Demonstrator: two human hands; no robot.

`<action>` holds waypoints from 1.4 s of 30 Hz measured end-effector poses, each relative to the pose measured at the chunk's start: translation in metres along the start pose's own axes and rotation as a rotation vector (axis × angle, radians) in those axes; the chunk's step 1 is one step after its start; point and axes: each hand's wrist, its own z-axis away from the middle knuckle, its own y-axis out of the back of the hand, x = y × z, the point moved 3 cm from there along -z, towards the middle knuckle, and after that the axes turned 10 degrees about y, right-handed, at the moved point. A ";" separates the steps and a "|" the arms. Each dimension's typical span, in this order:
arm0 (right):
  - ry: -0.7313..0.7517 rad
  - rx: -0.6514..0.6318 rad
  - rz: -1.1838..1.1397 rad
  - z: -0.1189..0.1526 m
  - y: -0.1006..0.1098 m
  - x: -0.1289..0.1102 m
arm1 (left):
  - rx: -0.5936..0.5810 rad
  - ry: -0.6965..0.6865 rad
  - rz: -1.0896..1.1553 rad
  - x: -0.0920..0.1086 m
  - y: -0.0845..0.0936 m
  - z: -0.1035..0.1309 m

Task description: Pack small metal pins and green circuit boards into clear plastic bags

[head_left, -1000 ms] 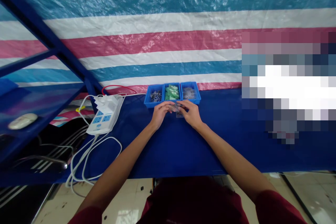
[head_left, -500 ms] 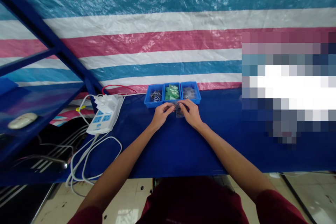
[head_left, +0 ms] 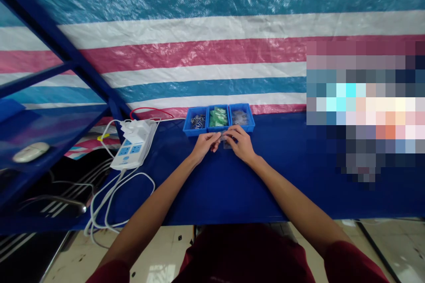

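My left hand [head_left: 203, 147] is closed, thumb and index finger pinching the left edge of a small clear plastic bag [head_left: 227, 145]. My right hand [head_left: 243, 145] has its fingers closed on the bag's upper right side, covering part of it. What the bag contains is too small to make out. Just beyond my hands stand three blue bins in a row. Small shiny metal pieces like screws [head_left: 198, 121] lie in the left one, green-and-white packets [head_left: 218, 117] in the middle one, and clear plastic bags [head_left: 239, 118] in the right one.
A white power strip [head_left: 130, 152] with a plugged-in adapter and looped white cables [head_left: 108, 205] lies left on the blue table [head_left: 226, 192]. A blue metal frame [head_left: 89, 78] rises there, with a white mouse [head_left: 31, 152] beyond. A pixelated patch hides the right side.
The fingers of my left hand have shifted, and its lower fingers now show curled beneath the thumb. Both hands stay at the bag in front of the bins.
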 end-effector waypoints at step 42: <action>-0.572 0.277 -0.676 -0.004 0.003 0.019 | 0.370 -0.310 -0.267 0.009 0.012 0.006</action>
